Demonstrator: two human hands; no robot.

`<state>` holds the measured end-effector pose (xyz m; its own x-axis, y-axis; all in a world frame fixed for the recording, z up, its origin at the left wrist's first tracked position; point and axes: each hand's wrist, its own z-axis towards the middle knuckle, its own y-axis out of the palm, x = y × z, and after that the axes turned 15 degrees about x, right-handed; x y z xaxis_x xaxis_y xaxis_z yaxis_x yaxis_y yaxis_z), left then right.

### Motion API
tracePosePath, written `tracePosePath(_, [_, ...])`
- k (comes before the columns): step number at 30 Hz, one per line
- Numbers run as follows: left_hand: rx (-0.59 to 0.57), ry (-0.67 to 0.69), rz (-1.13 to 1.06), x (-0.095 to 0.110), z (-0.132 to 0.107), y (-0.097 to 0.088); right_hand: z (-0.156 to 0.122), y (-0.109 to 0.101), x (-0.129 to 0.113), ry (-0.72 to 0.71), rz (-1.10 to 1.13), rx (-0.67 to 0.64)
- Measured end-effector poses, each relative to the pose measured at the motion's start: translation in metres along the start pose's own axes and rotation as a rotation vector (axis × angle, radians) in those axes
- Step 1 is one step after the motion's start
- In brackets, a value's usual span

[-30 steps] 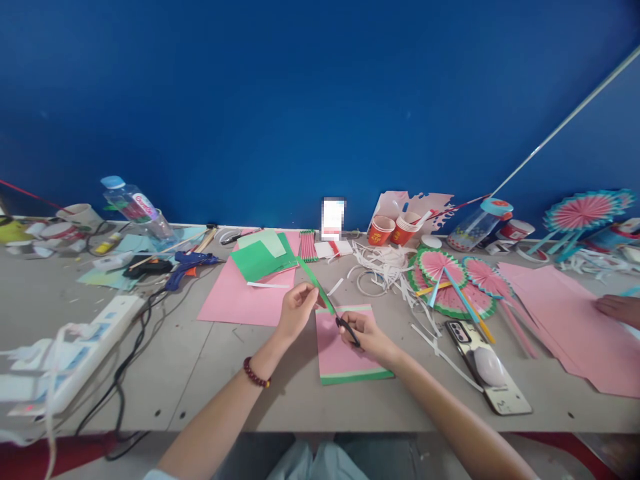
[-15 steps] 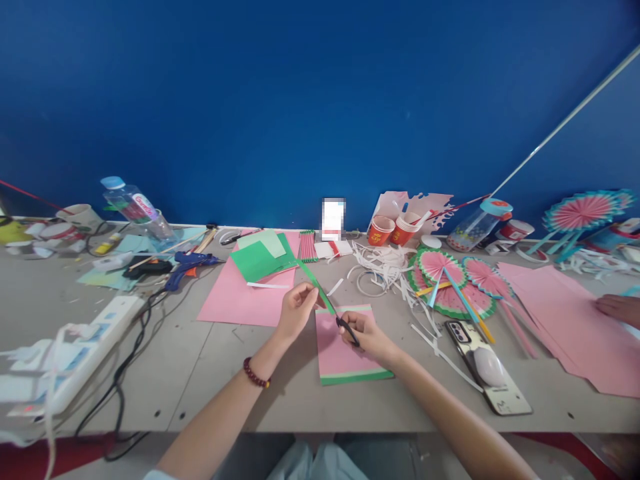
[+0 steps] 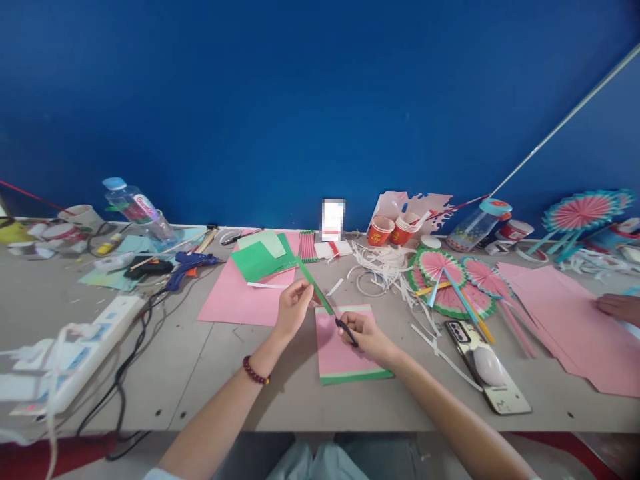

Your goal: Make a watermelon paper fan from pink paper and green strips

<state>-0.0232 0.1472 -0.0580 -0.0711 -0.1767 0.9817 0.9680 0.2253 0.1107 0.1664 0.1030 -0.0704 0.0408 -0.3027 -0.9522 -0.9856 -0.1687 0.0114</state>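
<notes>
My left hand (image 3: 296, 308) pinches a narrow green paper strip (image 3: 313, 280) that slants up and away above the table. In my right hand (image 3: 364, 333) are scissors with black handles (image 3: 347, 332); their blades lie along the strip's near end. Whether the blades are parted is too small to tell. Beneath my right hand rests a pink sheet (image 3: 345, 357) with green bands along its far and near edges. Just beyond my left hand, green paper (image 3: 255, 261) lies on a larger pink sheet (image 3: 225, 303).
To the left are a glue gun (image 3: 190, 267), a power strip (image 3: 95, 353) and a tilted bottle (image 3: 137, 208). On the right lie paper fans (image 3: 445, 280), a phone (image 3: 505, 397) with a mouse (image 3: 489, 367), and pink sheets (image 3: 565, 320) under another person's hand (image 3: 617, 308). Paper cups (image 3: 383, 230) stand behind.
My left hand has shifted slightly left, and the green strip has moved a little with it. The scissors in my right hand have barely moved.
</notes>
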Motion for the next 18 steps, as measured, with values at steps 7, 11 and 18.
tracePosePath(7, [-0.014,0.023,0.017,0.0060,-0.0012,0.0001,0.0003,-0.0001,0.0007,-0.010,0.003,0.001])
tracePosePath(11, [-0.019,0.020,0.022,0.0064,-0.0018,0.0006,0.0009,0.0002,0.0023,-0.014,0.016,-0.009])
tracePosePath(18, [-0.031,0.030,0.029,0.0026,-0.0026,0.0018,-0.0008,0.0008,-0.0015,-0.024,0.030,-0.043])
